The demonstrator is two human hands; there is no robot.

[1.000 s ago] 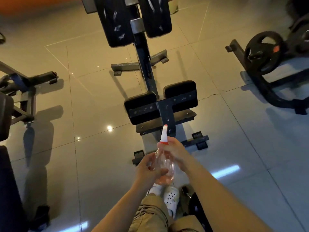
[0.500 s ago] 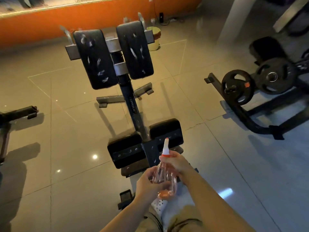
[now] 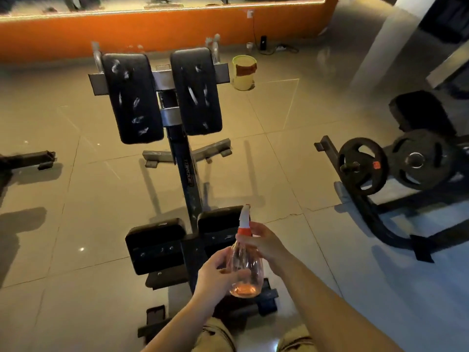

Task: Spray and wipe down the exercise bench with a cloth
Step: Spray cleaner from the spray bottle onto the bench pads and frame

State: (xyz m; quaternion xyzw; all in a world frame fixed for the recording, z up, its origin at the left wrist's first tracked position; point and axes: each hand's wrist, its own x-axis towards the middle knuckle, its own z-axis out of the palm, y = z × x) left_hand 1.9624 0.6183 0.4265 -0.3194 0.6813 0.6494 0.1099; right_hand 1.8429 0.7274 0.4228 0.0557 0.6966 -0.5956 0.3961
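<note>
While both hands hold the spray bottle (image 3: 245, 268) just short of the bench (image 3: 162, 97), left hand (image 3: 215, 273) cups its belly, right hand (image 3: 264, 241) grips its neck; spraying step, not begun. Next: aim nozzle at the 2 smeared pads. No cloth visible.

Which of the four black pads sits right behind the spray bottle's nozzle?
The near right pad, the small low one; the nozzle of the spray bottle overlaps it. Its twin sits left, the two long pads farther off.

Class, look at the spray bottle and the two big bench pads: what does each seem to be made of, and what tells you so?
Spray bottle: probably clear, pink-tinted plastic; the hand and liquid show through it. Bench pads: seemingly padded black vinyl or leatherette, matte; pale scuffs or tears mark the surface.
</note>
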